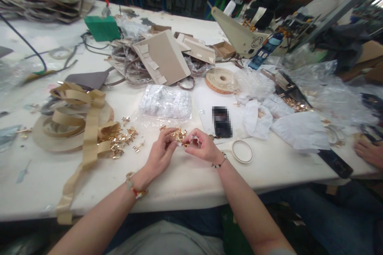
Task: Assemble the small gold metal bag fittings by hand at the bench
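Note:
My left hand (160, 153) and my right hand (202, 145) meet over the white table (185, 179), both pinched on a small gold metal clasp (186, 142) between their fingertips. Just beyond them lies a little heap of gold clasps (175, 131). A larger scatter of gold clasps (122, 141) lies to the left, beside coils of tan strap (79, 117). A clear bag of white pieces (166, 101) sits behind the heap.
A roll of tape (242, 151) and a dark phone (221, 121) lie right of my hands. Crumpled white paper (287, 125), plastic bags, a punched tan reel (221, 80), cardboard pieces (163, 57) and a green box (102, 28) crowd the back. Another person's hand (369, 152) rests at the right edge.

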A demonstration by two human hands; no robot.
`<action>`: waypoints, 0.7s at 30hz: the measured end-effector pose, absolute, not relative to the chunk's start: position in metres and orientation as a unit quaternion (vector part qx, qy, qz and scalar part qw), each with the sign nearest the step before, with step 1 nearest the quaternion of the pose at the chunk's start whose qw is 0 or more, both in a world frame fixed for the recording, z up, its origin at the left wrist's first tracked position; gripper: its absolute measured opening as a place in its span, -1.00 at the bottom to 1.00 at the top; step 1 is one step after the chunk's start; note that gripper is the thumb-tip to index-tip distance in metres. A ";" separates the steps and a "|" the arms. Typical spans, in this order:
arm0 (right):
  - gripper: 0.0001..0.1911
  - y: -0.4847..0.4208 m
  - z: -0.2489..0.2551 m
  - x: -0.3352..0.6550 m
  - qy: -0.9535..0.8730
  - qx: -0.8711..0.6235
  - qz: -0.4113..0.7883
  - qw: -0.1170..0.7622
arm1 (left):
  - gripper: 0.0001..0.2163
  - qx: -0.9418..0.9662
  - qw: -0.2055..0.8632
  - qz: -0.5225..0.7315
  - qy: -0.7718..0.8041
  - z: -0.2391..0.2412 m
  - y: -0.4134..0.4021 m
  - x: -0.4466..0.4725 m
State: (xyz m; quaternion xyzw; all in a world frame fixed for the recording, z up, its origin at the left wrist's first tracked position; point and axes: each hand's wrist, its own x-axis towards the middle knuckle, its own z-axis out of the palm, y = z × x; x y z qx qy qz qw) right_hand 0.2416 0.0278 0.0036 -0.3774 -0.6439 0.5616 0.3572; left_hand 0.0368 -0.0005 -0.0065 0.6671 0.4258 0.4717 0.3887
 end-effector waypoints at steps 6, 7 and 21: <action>-0.72 0.028 0.006 0.243 -0.658 -0.367 0.559 0.347 | -0.63 0.719 0.338 0.439 0.420 -0.006 -0.004 0.036; -0.73 0.028 0.005 0.243 -0.660 -0.368 0.558 0.343 | -0.64 0.724 0.332 0.435 0.420 -0.006 -0.004 0.036; -0.78 0.029 0.000 0.248 -0.697 -0.350 0.529 0.334 | -0.83 0.780 0.247 0.386 0.425 0.000 0.001 0.038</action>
